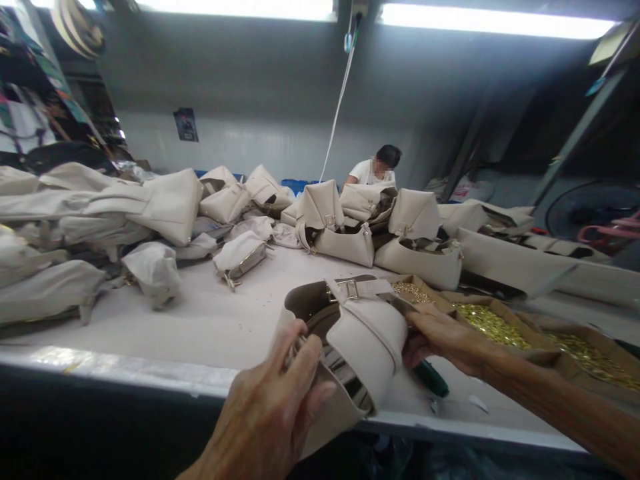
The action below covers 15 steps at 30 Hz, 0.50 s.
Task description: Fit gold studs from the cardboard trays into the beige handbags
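A cream handbag with a gold buckle on its strap is tilted at the table's front edge, between my two hands. My left hand is closed on the near side of its opening, the thumb and fingers pinching the rim. At the bag's right side, my right hand grips the strap end or flap; its fingertips are partly hidden behind the bag. Dark lining shows inside the opening. Just below my right hand lies a dark green handle on the table.
Cardboard trays of gold metal pieces stand at the right. More cream bags line the back of the table, with soft pouches heaped at the left. Behind them a person bends forward. A fan is far right.
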### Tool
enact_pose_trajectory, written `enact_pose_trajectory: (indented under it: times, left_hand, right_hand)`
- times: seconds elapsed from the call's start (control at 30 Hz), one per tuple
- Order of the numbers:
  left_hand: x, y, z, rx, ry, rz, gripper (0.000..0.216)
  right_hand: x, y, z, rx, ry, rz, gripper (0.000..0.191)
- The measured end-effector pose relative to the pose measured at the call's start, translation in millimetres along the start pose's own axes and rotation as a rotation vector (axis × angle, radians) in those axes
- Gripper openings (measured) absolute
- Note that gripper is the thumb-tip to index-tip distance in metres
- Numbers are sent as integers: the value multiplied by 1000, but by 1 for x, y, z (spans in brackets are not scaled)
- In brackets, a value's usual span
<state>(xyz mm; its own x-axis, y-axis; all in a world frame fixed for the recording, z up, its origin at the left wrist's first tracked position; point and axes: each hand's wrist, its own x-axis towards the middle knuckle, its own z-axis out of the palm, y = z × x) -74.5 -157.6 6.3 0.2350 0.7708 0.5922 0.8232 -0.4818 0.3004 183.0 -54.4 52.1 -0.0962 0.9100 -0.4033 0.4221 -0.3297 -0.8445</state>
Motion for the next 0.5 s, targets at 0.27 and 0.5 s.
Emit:
enact_pose_trajectory:
  times: [0.27, 0.5]
  left_hand:
    - [45, -19, -15, -8, -57, -109, 31]
    - [59, 3, -15, -7, -161, -56, 14]
  right_hand:
    - [-55, -9, -10, -1020, 183, -207, 18]
    - [-85, -38, 3, -1217, 316, -797, 24]
